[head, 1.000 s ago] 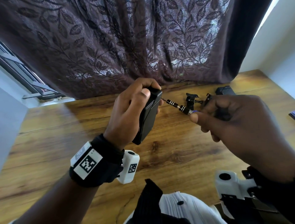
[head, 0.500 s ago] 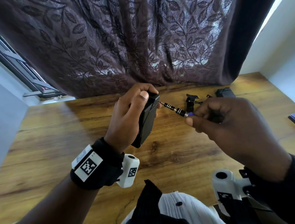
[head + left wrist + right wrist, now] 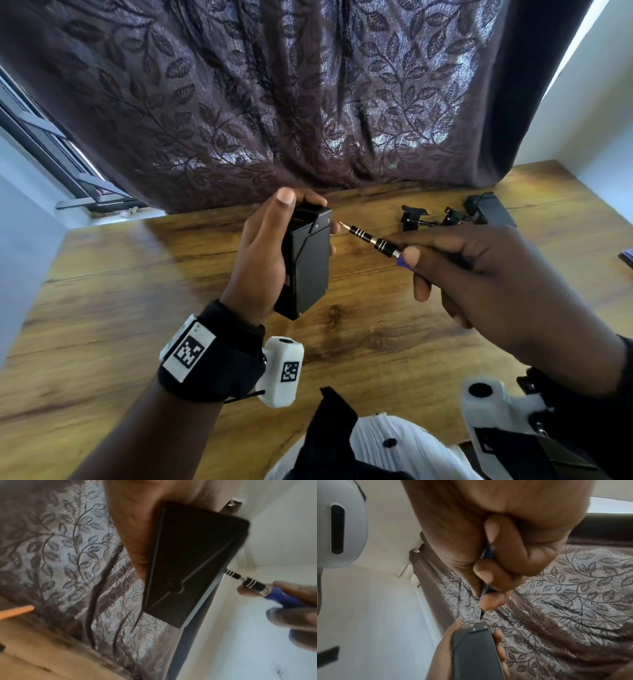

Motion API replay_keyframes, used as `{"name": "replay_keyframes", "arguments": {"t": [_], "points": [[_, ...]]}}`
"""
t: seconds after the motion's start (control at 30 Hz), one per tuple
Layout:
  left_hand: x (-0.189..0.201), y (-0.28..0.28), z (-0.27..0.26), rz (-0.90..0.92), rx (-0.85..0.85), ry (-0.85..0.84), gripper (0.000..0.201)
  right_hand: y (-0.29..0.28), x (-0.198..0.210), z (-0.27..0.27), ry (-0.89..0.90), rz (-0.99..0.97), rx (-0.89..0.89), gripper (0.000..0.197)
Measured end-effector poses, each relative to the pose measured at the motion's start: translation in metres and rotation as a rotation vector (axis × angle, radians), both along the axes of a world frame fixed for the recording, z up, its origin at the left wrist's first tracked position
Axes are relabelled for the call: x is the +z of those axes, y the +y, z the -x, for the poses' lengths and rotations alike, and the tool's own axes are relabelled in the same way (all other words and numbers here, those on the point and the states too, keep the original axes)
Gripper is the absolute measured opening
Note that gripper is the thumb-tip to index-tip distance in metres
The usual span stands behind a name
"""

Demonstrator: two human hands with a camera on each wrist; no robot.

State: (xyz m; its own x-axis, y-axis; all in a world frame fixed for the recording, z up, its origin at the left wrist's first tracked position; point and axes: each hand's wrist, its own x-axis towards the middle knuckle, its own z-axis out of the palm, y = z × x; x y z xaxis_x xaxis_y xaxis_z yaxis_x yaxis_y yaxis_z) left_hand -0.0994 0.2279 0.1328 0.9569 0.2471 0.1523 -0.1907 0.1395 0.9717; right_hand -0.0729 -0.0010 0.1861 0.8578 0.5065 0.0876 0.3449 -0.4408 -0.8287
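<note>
While the left hand (image 3: pixel 261 255) clasps the black case (image 3: pixel 309 267), the right hand (image 3: pixel 496 284) pinches a screwdriver (image 3: pixel 375 242).

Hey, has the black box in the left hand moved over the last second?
Yes. The black box has shifted a little left, away from the black clip lying on the table, and turned to show more of its face.
</note>
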Motion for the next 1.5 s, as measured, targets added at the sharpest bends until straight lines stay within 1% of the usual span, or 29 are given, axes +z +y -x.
{"name": "replay_keyframes", "arguments": {"t": [0.13,0.23,0.4,0.57,0.67,0.9,1.17,1.37,1.5], "points": [[0.0,-0.004,0.002,0.218,-0.039,0.044,0.056,0.006,0.001,0.009,-0.021,-0.023,0.0,0.032],[0.0,-0.005,0.003,0.317,-0.077,0.052,0.064,0.01,0.0,0.016,-0.044,0.008,0.022,0.04],[0.002,-0.008,0.004,0.404,-0.148,0.035,0.074,0.015,-0.005,0.022,-0.084,0.039,0.061,0.048],[0.003,-0.007,0.004,0.473,-0.183,0.036,0.077,0.017,-0.006,0.02,-0.091,0.047,0.052,0.046],[0.002,-0.007,0.003,0.476,-0.184,0.05,0.079,0.019,-0.007,0.02,-0.102,0.078,0.05,0.045],[0.0,-0.008,0.002,0.487,-0.171,0.062,0.079,0.019,-0.011,0.016,-0.101,0.082,0.033,0.044],[-0.002,-0.008,0.0,0.464,-0.151,0.064,0.08,0.018,-0.012,0.013,-0.099,0.07,0.066,0.045],[-0.004,-0.008,0.001,0.45,-0.133,0.06,0.081,0.019,-0.009,0.014,-0.049,0.038,0.103,0.048],[-0.004,-0.008,0.002,0.449,-0.139,0.063,0.081,0.017,-0.013,0.014,-0.094,0.047,0.096,0.046]]}}
